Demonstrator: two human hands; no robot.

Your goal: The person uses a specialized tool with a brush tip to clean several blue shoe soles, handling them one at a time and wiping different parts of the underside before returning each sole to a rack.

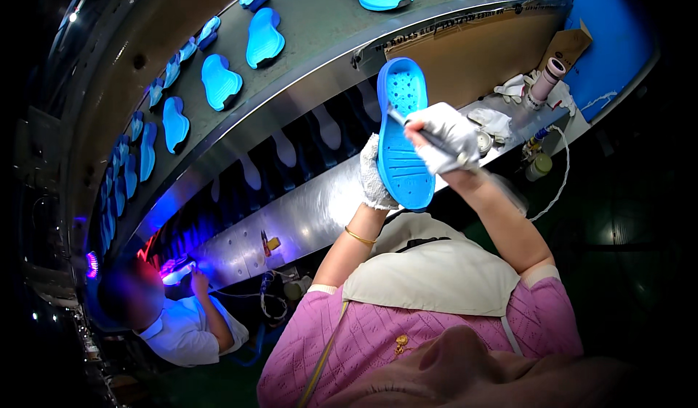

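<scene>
My left hand, in a whitish knit glove, grips the left edge of a bright blue shoe sole. The sole stands nearly upright in the view, its inner face towards me, with small holes at both ends and ridges across the middle. My right hand, gloved with some fingertips bare, is closed around a slim, brush-like tool. Its pale tip lies against the sole's inner face near the left rim. Motion blurs this hand and the tool, so the tip's exact kind is unclear.
A conveyor belt carrying several blue soles curves along the far side. Below it runs a metal bench with a round white container, gloves and a pink bottle. At lower left, another person works under purple light.
</scene>
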